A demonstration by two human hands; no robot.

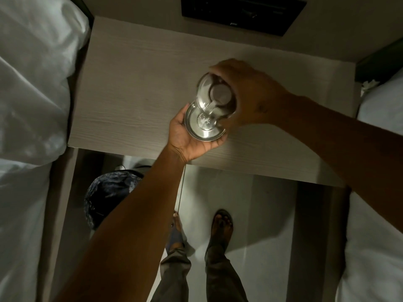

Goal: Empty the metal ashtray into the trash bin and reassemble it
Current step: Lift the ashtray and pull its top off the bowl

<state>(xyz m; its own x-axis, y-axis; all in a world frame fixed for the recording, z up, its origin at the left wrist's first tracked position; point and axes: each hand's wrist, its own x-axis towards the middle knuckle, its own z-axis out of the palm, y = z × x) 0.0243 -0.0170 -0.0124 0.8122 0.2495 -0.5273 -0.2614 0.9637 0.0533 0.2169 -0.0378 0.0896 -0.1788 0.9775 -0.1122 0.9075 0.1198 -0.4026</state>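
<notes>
Shiny metal ashtray (214,99) in two parts, lid (205,123) apart, bin (109,197) below

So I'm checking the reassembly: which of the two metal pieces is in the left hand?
The flat, dish-like piece, lower and nearer the table edge, rests in the left hand. The right hand holds the domed piece tilted above it.

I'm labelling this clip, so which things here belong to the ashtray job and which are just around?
Part of the job:
- ashtray base, in the left hand
- ashtray top, in the right hand
- trash bin, on the floor

Just around:
- bedside table
- beds
- wall panel
</notes>
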